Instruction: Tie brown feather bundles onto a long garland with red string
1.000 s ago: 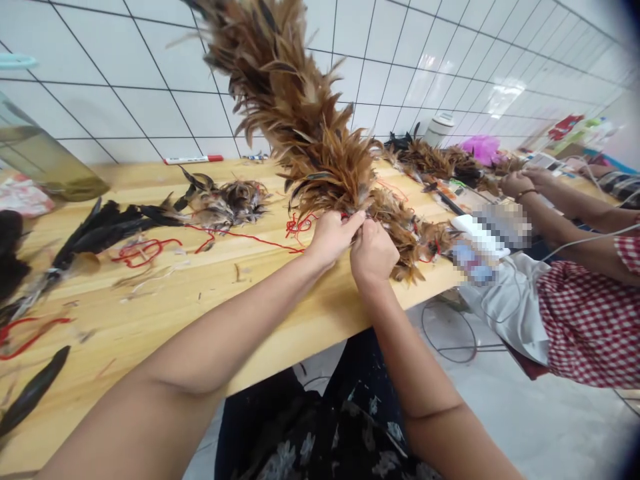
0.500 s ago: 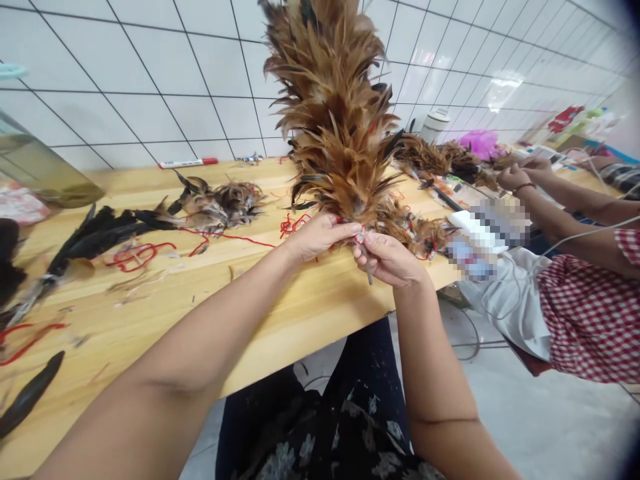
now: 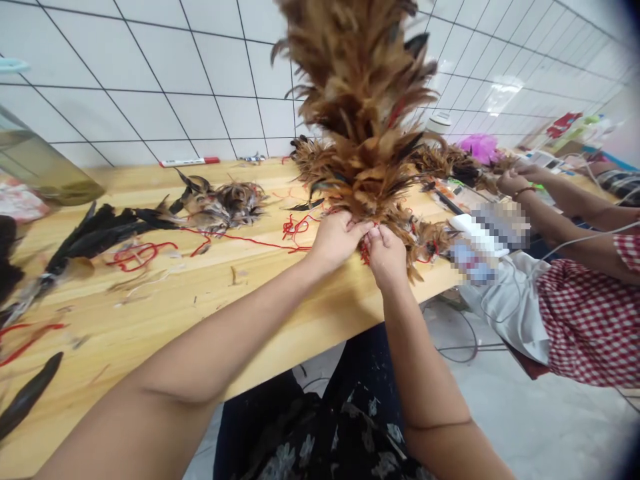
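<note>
A tall brown feather duster (image 3: pixel 360 113) stands up from the bench, its plumes leaning slightly right. At its lower end my left hand (image 3: pixel 339 243) is closed, thumb and fingers pinching the base beneath the feathers. Right beside it, my right hand (image 3: pixel 387 257) is also closed, its fingertips meeting the left thumb where red yarn (image 3: pixel 365 253) shows. The fingers cover most of what they pinch, and the duster's stick is hidden. Another length of red yarn (image 3: pixel 260 243) runs across the wood to my left hand.
The wooden bench (image 3: pixel 280 313) carries a feather bundle (image 3: pixel 230 205), black feathers (image 3: pixel 100 233), and a red marker (image 3: pixel 190 162). A jar of liquid (image 3: pixel 45 163) stands left. More brown feathers (image 3: pixel 430 237) lie right, near a co-worker's hands (image 3: pixel 520 181). A tiled wall (image 3: pixel 165 80) rises behind.
The duster has shifted right and tilted. My right hand has turned over, palm down, and its fingers have come up to the left thumb; the grey stick end beneath it no longer shows.
</note>
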`<action>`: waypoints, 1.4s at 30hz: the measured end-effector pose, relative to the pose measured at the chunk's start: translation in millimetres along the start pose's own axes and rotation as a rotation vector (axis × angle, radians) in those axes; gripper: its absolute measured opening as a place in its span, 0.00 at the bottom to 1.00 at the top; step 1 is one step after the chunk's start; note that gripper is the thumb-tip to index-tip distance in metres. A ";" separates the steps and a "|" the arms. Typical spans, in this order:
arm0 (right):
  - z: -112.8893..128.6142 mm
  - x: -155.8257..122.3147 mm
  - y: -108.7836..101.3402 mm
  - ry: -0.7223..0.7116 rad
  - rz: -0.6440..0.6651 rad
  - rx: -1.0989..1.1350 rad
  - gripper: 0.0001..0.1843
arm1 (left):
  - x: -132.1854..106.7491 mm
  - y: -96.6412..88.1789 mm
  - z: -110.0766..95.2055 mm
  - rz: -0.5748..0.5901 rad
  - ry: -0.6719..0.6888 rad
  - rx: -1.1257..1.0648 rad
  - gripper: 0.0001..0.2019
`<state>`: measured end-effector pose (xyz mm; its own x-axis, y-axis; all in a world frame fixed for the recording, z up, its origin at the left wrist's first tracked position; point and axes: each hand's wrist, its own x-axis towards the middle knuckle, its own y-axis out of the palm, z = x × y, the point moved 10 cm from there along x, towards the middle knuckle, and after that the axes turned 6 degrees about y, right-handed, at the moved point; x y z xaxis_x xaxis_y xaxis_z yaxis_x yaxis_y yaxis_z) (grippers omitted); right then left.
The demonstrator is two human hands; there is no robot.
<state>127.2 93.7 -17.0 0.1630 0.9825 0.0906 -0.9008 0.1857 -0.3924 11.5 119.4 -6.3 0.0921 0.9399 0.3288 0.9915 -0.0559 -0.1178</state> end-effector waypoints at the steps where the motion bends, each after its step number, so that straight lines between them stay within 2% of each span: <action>1: 3.6 -2.0 -7.0 -0.019 -0.098 -0.150 0.15 | -2.5 -1.4 -2.7 -0.028 0.002 0.061 0.13; 3: 11.5 -8.6 -17.5 -0.030 -0.270 -0.371 0.14 | -7.4 -2.5 -11.8 -0.054 0.026 0.155 0.15; 4: 14.1 -11.4 -17.7 -0.026 -0.308 -0.435 0.15 | -9.6 -1.9 -16.7 -0.050 0.038 0.190 0.16; 7: 17.9 -17.2 -10.4 -0.021 -0.370 -0.526 0.18 | -14.7 0.6 -24.6 -0.027 0.029 0.256 0.17; 10: 24.0 -21.8 0.3 -0.076 -0.445 -0.631 0.19 | -16.7 -6.0 -26.5 -0.110 0.030 0.271 0.13; 12: 29.3 -24.0 5.7 -0.122 -0.485 -0.692 0.18 | -15.7 -10.1 -23.9 -0.162 0.041 0.260 0.13; 14: 31.0 -23.1 6.2 -0.130 -0.482 -0.684 0.17 | -11.9 -10.5 -16.9 -0.153 0.034 0.227 0.14; 15: 30.2 -20.8 5.3 -0.125 -0.449 -0.641 0.16 | -9.1 -10.0 -13.5 -0.132 0.032 0.198 0.14; 17: 25.6 -13.1 4.8 -0.116 -0.301 -0.461 0.13 | -3.0 -10.6 -9.2 -0.087 0.042 0.112 0.12; 19: 19.9 -5.8 12.2 -0.110 -0.023 -0.159 0.11 | 2.3 -9.2 -6.6 -0.006 0.043 -0.018 0.11; 22: 6.1 -7.1 24.7 0.053 0.378 0.336 0.17 | 2.2 7.6 -4.6 0.254 -0.014 -0.265 0.14; 24: -2.2 -13.5 30.2 0.189 0.541 0.556 0.21 | -2.2 16.2 -5.1 0.381 -0.062 -0.388 0.16; 26: -9.5 -19.3 34.4 0.294 0.631 0.678 0.24 | -4.1 16.7 -4.2 0.403 -0.093 -0.447 0.15; 29: -15.2 -23.5 39.7 0.354 0.699 0.745 0.24 | -6.4 18.4 -2.0 0.422 -0.116 -0.456 0.15; 34: -10.5 -26.5 48.9 0.295 0.762 0.771 0.20 | -10.4 23.1 2.2 0.458 -0.138 -0.406 0.19; 38: -8.6 -18.0 44.8 0.224 0.614 0.813 0.15 | -7.7 21.9 3.3 0.421 -0.111 -0.339 0.18; 40: -9.5 -12.2 39.3 0.193 0.515 0.817 0.16 | -1.9 13.9 -0.1 0.335 -0.034 -0.165 0.17; 42: -10.5 -7.7 34.5 0.177 0.445 0.826 0.17 | 2.4 6.1 -5.7 0.255 0.046 0.114 0.17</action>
<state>99.1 92.8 -40.8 -0.2659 0.9609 -0.0778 -0.8834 -0.2105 0.4186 18.4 119.4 -0.9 0.3442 0.8839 0.3165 0.9190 -0.2482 -0.3062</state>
